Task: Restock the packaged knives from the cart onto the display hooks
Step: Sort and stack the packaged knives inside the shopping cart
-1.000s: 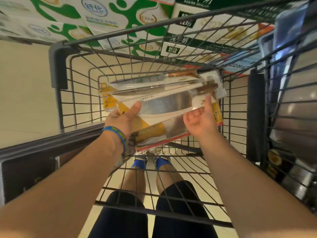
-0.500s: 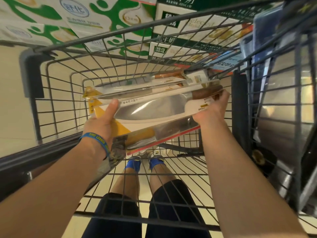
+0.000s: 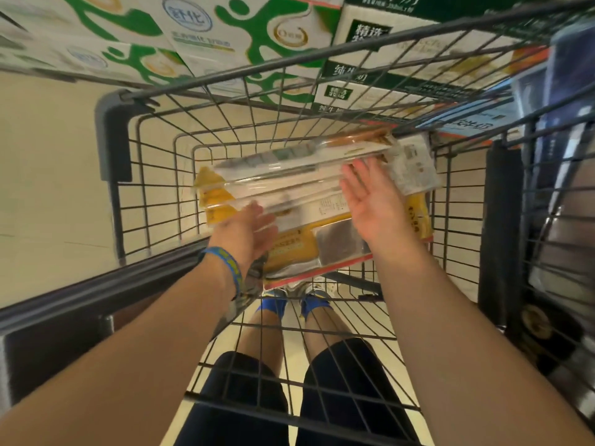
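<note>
We find the packaged knives [image 3: 302,191] stacked inside the cart [image 3: 112,136], toward its far end. The left hand [image 3: 248,233] and right hand [image 3: 370,204] lie flat-fingered at the stack's two ends, and neither grips a package. Blur leaves contact uncertain. No display hooks are in view, so we judge all hanging of this stack remains to be done.

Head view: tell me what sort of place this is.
Most likely a supermarket aisle: a wire cart, stacked milk cases beyond it, and retail-packaged knives inside the cart.
</note>
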Available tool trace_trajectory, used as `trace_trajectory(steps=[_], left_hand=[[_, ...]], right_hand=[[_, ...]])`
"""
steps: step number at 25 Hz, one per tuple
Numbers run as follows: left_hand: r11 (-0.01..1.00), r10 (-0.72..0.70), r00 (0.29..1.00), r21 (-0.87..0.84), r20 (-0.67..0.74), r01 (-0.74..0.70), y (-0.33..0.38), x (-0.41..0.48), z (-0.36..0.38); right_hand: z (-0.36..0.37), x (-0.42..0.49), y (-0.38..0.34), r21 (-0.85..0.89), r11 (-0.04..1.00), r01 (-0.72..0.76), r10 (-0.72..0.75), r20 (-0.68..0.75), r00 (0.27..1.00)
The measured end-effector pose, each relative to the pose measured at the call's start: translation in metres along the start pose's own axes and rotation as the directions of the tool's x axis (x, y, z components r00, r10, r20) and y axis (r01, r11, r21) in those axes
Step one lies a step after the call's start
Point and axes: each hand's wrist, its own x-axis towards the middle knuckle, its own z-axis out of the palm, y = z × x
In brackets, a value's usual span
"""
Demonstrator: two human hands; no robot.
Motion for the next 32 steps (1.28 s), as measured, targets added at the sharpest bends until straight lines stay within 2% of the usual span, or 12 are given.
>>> trace_trajectory(steps=[1,2,4,6,9,12,15,18,21,23,26,32], left_hand=[[0.970,0.047,0.999,0.238,0.005,-0.047,-0.007,-0.001,0.000],[0.852,0.114,0.992,0.509,0.056,-0.126,-0.015,-0.002,-0.003],[0.359,0.159,0.953,0.884,0.257,-0.298,-0.028,-0.005,-0.008],[-0.032,0.103,0.917,0.923,0.385,-0.384,-0.035,-0.009,-0.009],[-0.322,-0.005,0.894,0.846,0.448,-0.425,-0.046,-0.013,-0.008],[-0.527,-0.108,0.882,0.726,0.458,-0.442,-0.061,-0.014,-0.014],[-0.590,-0.198,0.883,0.667,0.426,-0.455,-0.072,-0.011,-0.016],[-0.478,-0.088,0.873,0.749,0.480,-0.459,-0.072,-0.013,-0.014],[-0.415,0.045,0.856,0.789,0.514,-0.452,-0.068,-0.018,-0.008],[-0.420,0.016,0.875,0.797,0.484,-0.433,-0.066,-0.024,-0.010],[-0.495,-0.127,0.900,0.760,0.416,-0.421,-0.067,-0.050,-0.023],[-0.417,0.028,0.885,0.810,0.465,-0.412,-0.033,-0.112,-0.037]], right_hand=[[0.005,0.005,0.000,-0.040,0.999,-0.013,0.014,0.009,1.000],[0.010,0.009,0.000,-0.087,0.996,-0.020,0.019,-0.004,1.000],[0.010,0.013,0.005,-0.266,0.964,0.017,-0.056,-0.143,0.988],[-0.004,0.011,0.023,-0.499,0.866,-0.024,-0.147,-0.300,0.943],[-0.039,-0.006,0.059,-0.482,0.822,-0.302,0.062,-0.453,0.889],[-0.035,-0.006,0.077,-0.438,0.843,-0.311,0.138,-0.383,0.914],[-0.007,0.007,0.078,-0.386,0.871,-0.303,0.192,-0.301,0.934],[-0.001,0.017,0.075,-0.351,0.872,-0.341,0.222,-0.338,0.915],[-0.010,0.007,0.079,-0.498,0.818,-0.289,0.048,-0.442,0.896],[-0.017,-0.006,0.082,-0.533,0.818,-0.216,-0.055,-0.446,0.893],[-0.021,-0.038,0.067,-0.399,0.898,-0.186,-0.024,-0.467,0.884],[-0.004,-0.117,0.016,-0.172,0.977,-0.126,0.058,-0.354,0.934]])
